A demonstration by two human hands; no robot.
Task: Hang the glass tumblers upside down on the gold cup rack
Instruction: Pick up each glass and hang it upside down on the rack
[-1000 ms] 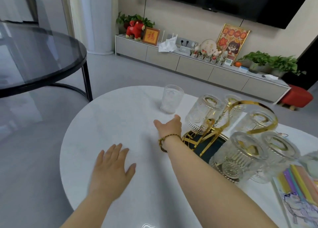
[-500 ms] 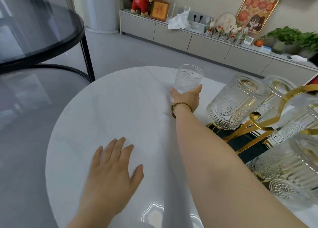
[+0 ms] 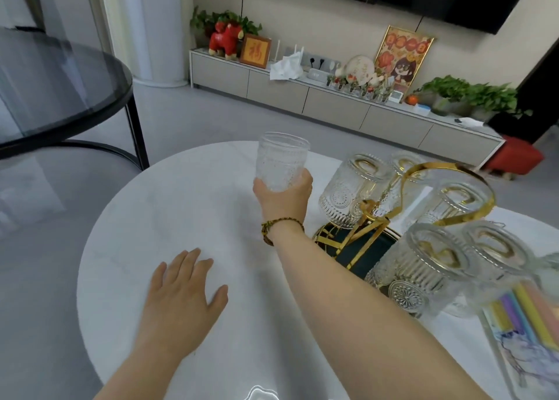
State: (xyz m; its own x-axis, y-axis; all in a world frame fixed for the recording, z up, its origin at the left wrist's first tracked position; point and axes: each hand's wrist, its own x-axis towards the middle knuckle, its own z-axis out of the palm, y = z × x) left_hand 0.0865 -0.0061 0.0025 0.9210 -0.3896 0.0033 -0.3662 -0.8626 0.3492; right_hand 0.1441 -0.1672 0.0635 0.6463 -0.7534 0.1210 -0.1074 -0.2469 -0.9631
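Nearest the camera, left hand (image 3: pixel 181 294) flat on the white counter (image 3: pixel 127 218), palm down, fingers spread, holding nothing, apparently bracing. Right forearm stretched diagonally from the lower right edge across the counter, beaded bracelet (image 3: pixel 279 227) at the wrist. Right hand (image 3: pixel 282 195) wrapped around the lower part of a tumbler (image 3: pixel 281 161), thumb on the near left side, fingers curled round the far right. Tumbler upright, mouth up, seemingly lifted just clear of the counter, though contact underneath hidden by the hand. Just beside it on the right, gold rack (image 3: pixel 423 200) on a dark round base, already loaded with upside-down tumblers: two close to the camera, more behind, exact count hard to fix through overlapping glass. To the near right of the rack, a tray of pastel sticks (image 3: pixel 526 309).

Step in hand, by the look of it: last loose glass picked up, not yet turned. Next move likely to call for a wrist roll to bring the mouth down, then a carry rightward to a free prong, without knocking the neighbouring glasses. No free prong clearly visible from here
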